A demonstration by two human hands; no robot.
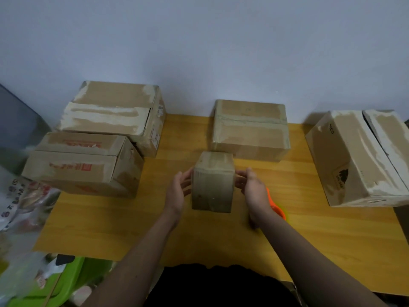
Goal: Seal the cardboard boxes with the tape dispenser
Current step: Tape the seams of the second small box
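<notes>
Standing upright in the middle of the yellow-brown wooden surface [132, 220] is the small brown cardboard box [213, 181], tall and narrow, with clear tape running over its top and down its near face. My left hand [178, 191] is at its left side and my right hand [252, 187] at its right side, palms turned inward toward the box. The fingers of both hands are nearly straight and only loosely spread, reaching to the box's side walls; I cannot tell whether they press the cardboard or sit just off it. Neither hand curls round anything.

Just right of my right wrist, partly hidden by it, lies the orange plastic tape dispenser [277, 209] on the surface, near the box but not touching it.

Beyond the small box, against the pale wall [221, 45], sits a medium brown cardboard box [250, 129] with tape along its top seam. At the far left is a large worn cardboard box [110, 111], and nearer, just beside it, a cardboard box with red printing [81, 162]. At the right edge a large cardboard box with torn paper patches [358, 158] sits tilted. Off the left edge of the surface are a green plastic stool [66, 282] and crumpled plastic bags [20, 200].
</notes>
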